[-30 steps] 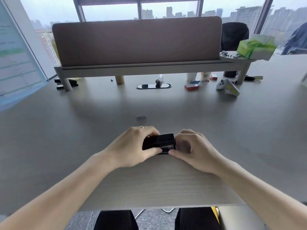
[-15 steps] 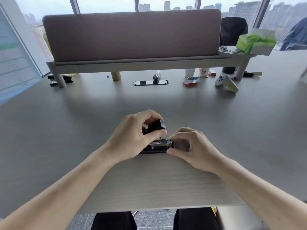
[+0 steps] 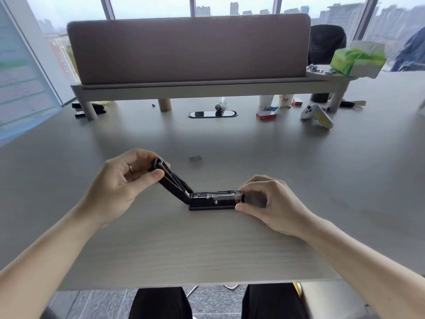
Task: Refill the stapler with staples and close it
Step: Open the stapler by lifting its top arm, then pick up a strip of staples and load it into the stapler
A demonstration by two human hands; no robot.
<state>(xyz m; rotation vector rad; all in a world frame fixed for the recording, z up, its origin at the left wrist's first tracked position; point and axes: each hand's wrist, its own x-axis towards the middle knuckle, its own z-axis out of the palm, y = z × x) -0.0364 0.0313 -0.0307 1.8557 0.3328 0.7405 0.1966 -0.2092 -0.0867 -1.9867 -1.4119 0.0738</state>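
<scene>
A black stapler [image 3: 208,200] lies on the grey table [image 3: 207,249] in front of me, swung wide open. Its lid [image 3: 173,179] tilts up and back to the left, and the metal staple channel [image 3: 216,195] lies bare on the base. My left hand [image 3: 122,180] pinches the raised end of the lid. My right hand [image 3: 268,202] grips the front end of the base and channel. A small grey strip of staples [image 3: 195,158] lies loose on the table just beyond the stapler.
A padded divider on a raised shelf [image 3: 190,88] crosses the far side. Beneath it are a cable port [image 3: 212,114], a red box [image 3: 266,115], cups [image 3: 266,101] and a white game controller [image 3: 317,115]. A green tissue pack [image 3: 356,58] sits at far right.
The stapler was shut between both hands. My left hand has swung its lid up and back to the left, baring the staple channel; my right hand kept hold of the front end.
</scene>
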